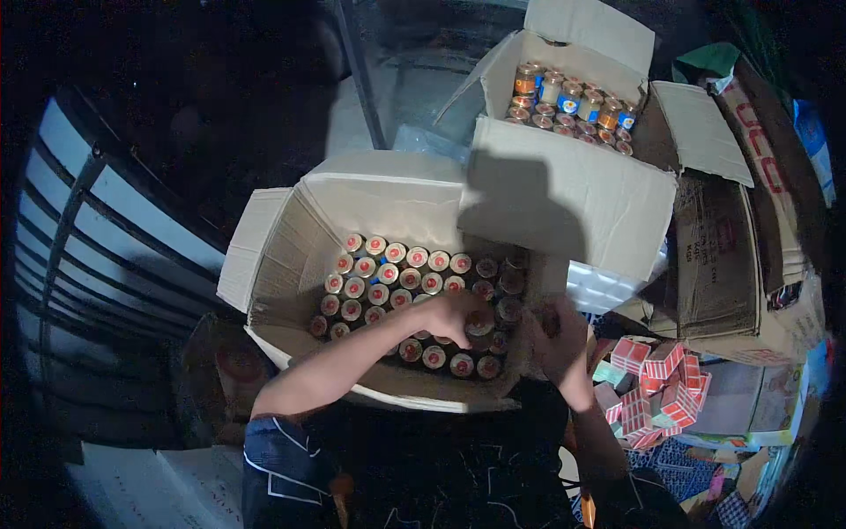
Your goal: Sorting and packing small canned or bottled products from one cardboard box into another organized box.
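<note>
An open cardboard box (396,165) stands before me, holding several rows of small jars with gold lids (417,256), each lid marked red in the middle. Reaching in from the left, my left hand (451,316) curls its fingers around one jar (480,323), over the right part of the rows. My right hand (562,340) is raised by the box's right wall, fingers bent around a small dark round object (550,320), seemingly another jar. Shadow covers both hands and the right-hand jars, so the details of each grip are hard to make out.
A second open box (515,172) at the upper right contains stacked jars with orange and blue labels (570,99). Red-and-white small cartons (661,390) lie piled to the right. Larger cardboard boxes (717,258) stand behind them. A metal-barred grille (99,218) curves along the left.
</note>
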Demonstrator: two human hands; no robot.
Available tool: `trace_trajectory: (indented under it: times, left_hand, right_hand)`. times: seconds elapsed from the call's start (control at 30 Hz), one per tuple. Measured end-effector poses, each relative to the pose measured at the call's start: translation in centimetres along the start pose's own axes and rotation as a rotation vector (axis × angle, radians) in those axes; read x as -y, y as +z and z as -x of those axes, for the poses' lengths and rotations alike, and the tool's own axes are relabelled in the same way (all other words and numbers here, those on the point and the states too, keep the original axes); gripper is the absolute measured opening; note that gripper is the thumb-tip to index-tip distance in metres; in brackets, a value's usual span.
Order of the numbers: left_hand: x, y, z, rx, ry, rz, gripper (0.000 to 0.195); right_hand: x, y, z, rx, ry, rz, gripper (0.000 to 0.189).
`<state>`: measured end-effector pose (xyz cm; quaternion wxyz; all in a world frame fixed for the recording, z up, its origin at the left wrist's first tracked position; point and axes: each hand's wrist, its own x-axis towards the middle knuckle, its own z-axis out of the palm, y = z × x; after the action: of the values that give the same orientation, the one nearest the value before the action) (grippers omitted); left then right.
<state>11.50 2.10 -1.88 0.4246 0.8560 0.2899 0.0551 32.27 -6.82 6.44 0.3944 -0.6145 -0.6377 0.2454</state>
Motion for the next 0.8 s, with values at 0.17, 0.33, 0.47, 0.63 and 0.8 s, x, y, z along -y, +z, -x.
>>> trace_trajectory:
  times: [0.17,0.33,0.47,0.63,0.8]
  left_hand:
    - [-1.6,-3.4,0.0,0.057,-0.079,0.083,0.073]
    - [-1.3,-4.2,0.0,-0.037,-0.043,0.269,0.067]
    - [-1.6,-6.6,-0.2,0.163,-0.246,0.391,0.064]
    - [-2.4,-6.6,1.4,0.054,-0.124,0.790,0.082]
    - [-3.5,-8.3,0.7,0.230,0.085,1.295,0.073]
  right_hand:
    - [-1.0,0.8,-0.6,-0.063,-0.027,0.005,0.021]
    - [-0.7,-0.6,-0.5,-0.032,-0.059,0.013,0.020]
    - [-1.5,-1.7,-0.9,0.035,-0.075,0.001,0.022]
    - [-1.9,-2.7,-0.7,-0.015,-0.089,-0.062,0.019]
    - [-2.2,-2.7,-1.4,-0.034,-0.143,-0.118,0.018]
